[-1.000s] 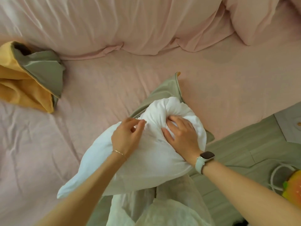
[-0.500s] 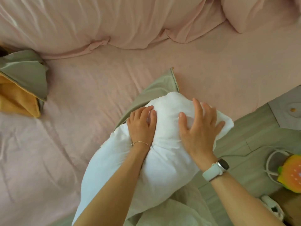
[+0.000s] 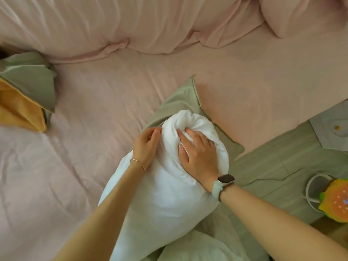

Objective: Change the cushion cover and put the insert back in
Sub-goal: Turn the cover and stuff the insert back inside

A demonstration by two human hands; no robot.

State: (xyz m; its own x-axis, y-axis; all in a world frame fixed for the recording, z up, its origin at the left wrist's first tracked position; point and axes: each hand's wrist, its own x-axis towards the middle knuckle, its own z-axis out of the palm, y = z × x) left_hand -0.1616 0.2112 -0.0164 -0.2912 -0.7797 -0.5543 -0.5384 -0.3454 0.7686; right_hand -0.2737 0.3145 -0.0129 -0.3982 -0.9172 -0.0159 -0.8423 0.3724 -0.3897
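At far left on the pink bed sheet [image 3: 98, 102]: a spare green-and-yellow cushion cover [image 3: 24, 91], crumpled, well apart from the work. Centre: white insert [image 3: 165, 185] lying lengthwise, its far end bunched and sitting on the open mouth of the green cover [image 3: 180, 98], whose corner points away. Left hand [image 3: 146, 146] against the insert's left flank, fingertips bent at the cover's edge; cannot tell if pinching. Right hand [image 3: 197, 153] on top, fingers dug into the bunched fabric, gripping it. Right: watermelon-shaped object [image 3: 333, 200] on the floor.
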